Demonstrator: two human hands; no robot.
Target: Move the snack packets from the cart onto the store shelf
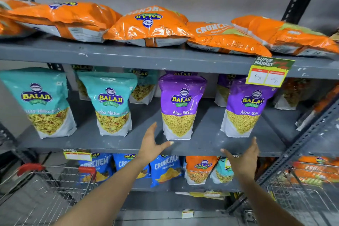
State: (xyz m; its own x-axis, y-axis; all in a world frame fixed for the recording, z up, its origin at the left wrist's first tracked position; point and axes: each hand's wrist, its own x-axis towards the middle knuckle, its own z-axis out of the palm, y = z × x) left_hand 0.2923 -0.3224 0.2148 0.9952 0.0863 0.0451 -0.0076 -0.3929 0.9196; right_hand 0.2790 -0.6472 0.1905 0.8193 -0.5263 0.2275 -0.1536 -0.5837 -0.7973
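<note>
Hands both empty, spread wide: left hand [152, 145] just left of middle Aloo Sev pouch [178, 108], right hand [244, 158] to its right, neither touching it. Risk, my guess: nudge tips upright pouch off middle shelf [201, 145]. Cart [55, 180] sits lower left of pouch, looks empty. Grey steel rack, scuffed paint, plain wall behind.

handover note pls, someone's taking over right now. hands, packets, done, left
Left hand: open, empty, in front of the middle shelf.
Right hand: open, empty, same height.
Done: two purple packets and two teal packets stand upright along the middle shelf front; orange packets lie flat on top.
Left: cart at lower left; no packets visible in the part shown, so check it.
</note>
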